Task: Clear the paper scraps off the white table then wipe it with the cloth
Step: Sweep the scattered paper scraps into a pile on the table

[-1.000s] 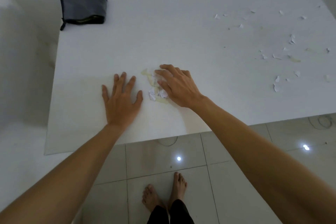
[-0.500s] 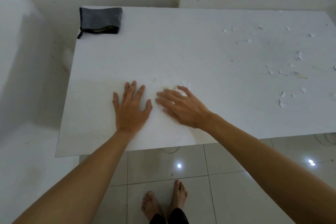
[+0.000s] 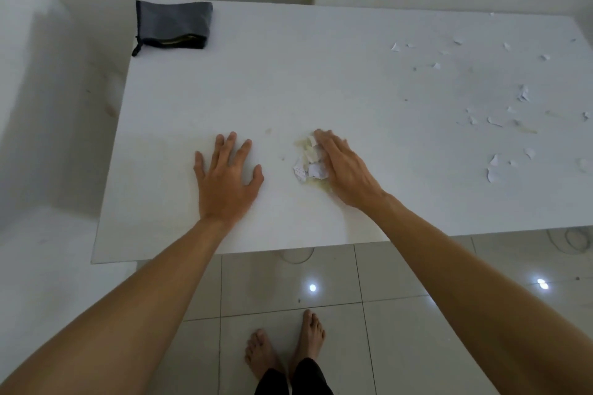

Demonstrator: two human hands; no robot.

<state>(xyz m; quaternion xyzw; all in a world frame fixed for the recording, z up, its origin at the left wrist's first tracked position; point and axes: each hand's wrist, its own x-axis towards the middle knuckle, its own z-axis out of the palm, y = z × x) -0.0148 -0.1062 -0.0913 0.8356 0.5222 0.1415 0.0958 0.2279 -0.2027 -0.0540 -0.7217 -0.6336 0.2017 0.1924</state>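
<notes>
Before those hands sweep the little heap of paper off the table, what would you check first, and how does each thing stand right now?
1. Heap gathered: the paper pile lies bunched against the right hand. Ok.
2. Right hand ready to push: fingers straight, flat beside the pile. Ok.
3. Left hand ready to catch: flat on the white table, apart from the pile, not at the edge. Not ok.
4. All scraps collected: loose scraps lie scattered on the table's right side. Not ok.
5. Cloth at hand: the grey cloth lies at the far left corner. Ok.
6. Bin below: none visible. Cannot tell.
</notes>
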